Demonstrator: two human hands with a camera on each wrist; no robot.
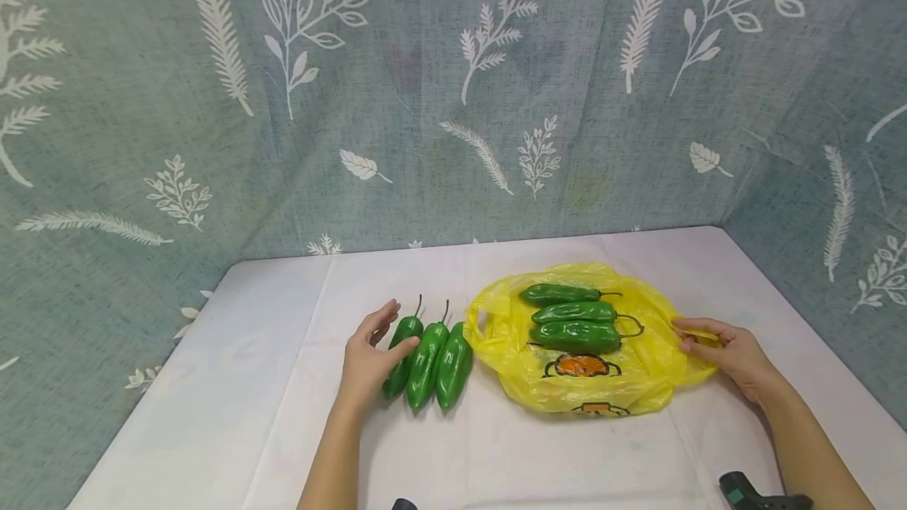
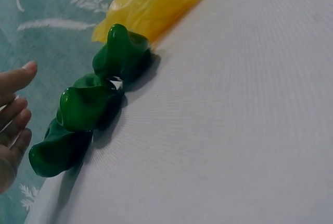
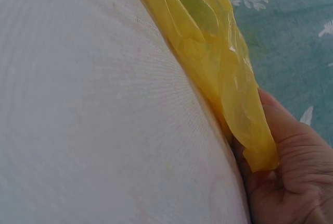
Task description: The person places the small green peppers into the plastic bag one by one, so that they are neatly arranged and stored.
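Peppers [image 1: 427,366], three, beside left hand [image 1: 365,362], grip spread, holding nothing; we note right hand [image 1: 737,356] pinching yellow bag [image 1: 648,375].

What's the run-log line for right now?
left hand: beside three green peppers | right hand: holds edge of yellow bag | on bag: three more peppers

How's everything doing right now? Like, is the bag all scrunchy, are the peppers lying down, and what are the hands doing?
Yellow plastic bag: spread out, crumpled
Three green peppers on the bag: whole, lying in a stack of rows
Three green peppers beside the bag: whole, lying side by side
Left hand: open, holding nothing
Right hand: pinching the bag's edge
Leaf-patterned cloth: hanging
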